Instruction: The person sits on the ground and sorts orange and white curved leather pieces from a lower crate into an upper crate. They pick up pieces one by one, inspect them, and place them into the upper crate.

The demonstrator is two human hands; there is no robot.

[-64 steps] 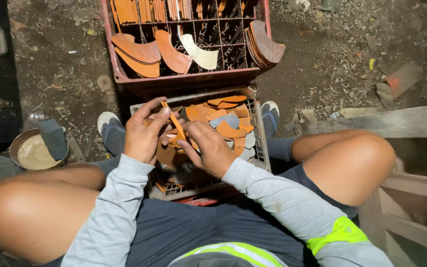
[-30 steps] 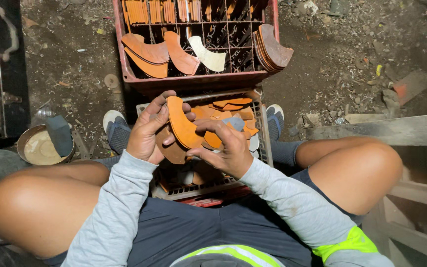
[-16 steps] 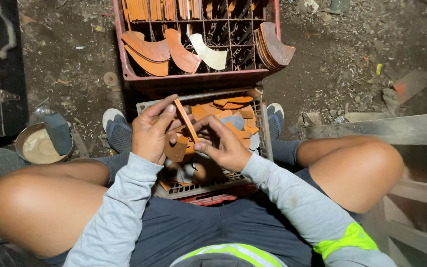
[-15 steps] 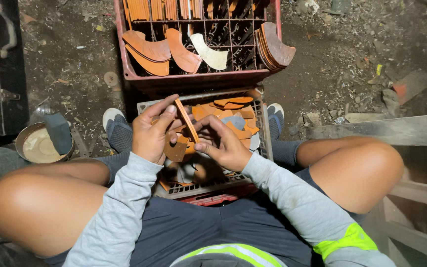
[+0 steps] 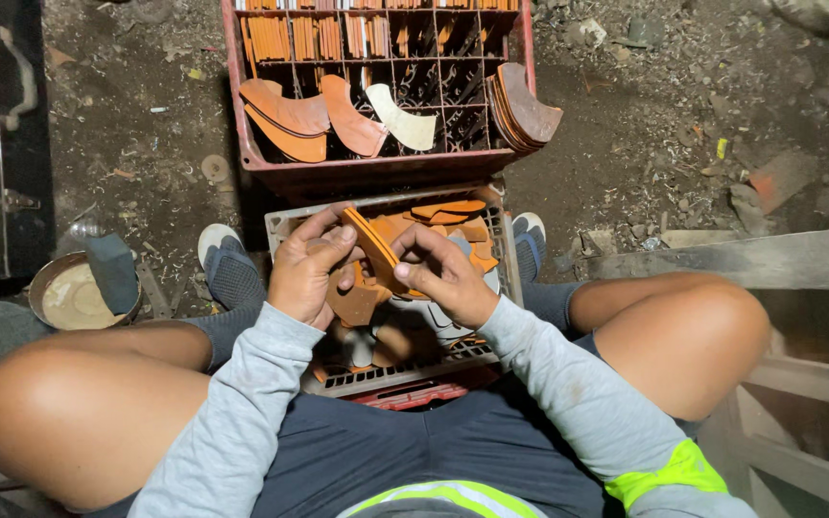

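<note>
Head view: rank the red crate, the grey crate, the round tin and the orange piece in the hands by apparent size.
1. Red crate, though its top is cut off.
2. Grey crate, partly hidden by the hands and nearer the camera, so the order of these two is unsure.
3. Round tin.
4. Orange piece, seen nearly edge-on.

Red crate blocks ahead, knees hem both sides, open above grey crate

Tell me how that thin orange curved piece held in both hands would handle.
The thin orange curved piece probably stays stiff: pinched edge-on between left hand and right hand, it shows no sag. Its thinness suggests it is light.
</note>
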